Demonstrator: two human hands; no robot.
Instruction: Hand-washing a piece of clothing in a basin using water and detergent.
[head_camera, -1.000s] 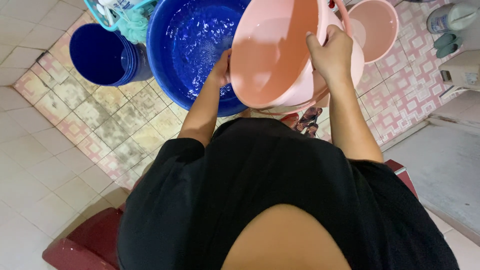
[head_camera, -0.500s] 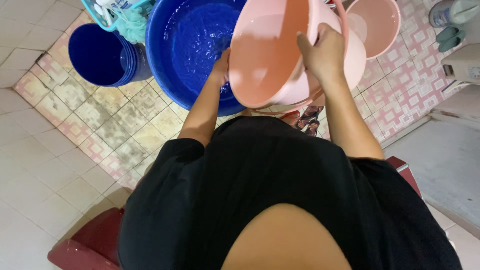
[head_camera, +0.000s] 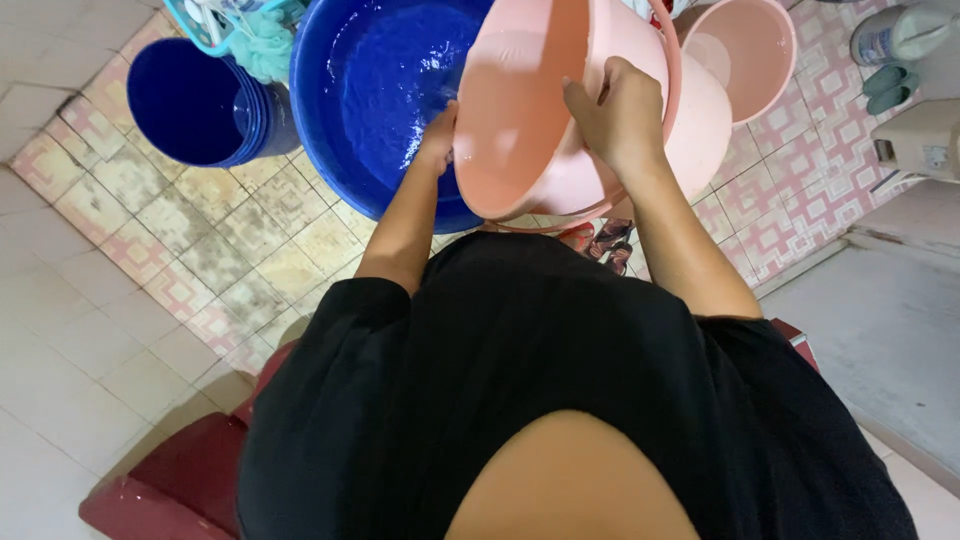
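Hands first: I am holding a pink basin (head_camera: 520, 110) tilted on edge, its open side turned toward me, above the near rim of a large blue tub (head_camera: 390, 90) filled with water. My right hand (head_camera: 612, 110) is gripping the basin at its right rim, the fingers (head_camera: 583, 98) curling over the edge onto the inner wall while the back of the hand is facing the camera. My left hand (head_camera: 438, 135) is pressing against the basin's left rim from outside, directly above the tub's water; I cannot tell how its fingers are closing, since the basin wall is hiding most of them. The basin is therefore sitting between my two hands, gripped on the right and braced on the left, clear of the floor.

Behind the held basin I am noting a second pink basin (head_camera: 700, 120) touching it, and a smaller pink bucket (head_camera: 745, 50) just beyond that. Left of the tub, a stack of dark blue buckets (head_camera: 195, 95) is standing on the tiled floor (head_camera: 200, 250), with a pale green mesh sponge (head_camera: 262, 48) lying between the stack and the tub. Green slippers (head_camera: 890, 85) are lying at the far right. I am sitting on a dark red stool (head_camera: 170, 480), my black shirt (head_camera: 520, 360) filling the lower frame.
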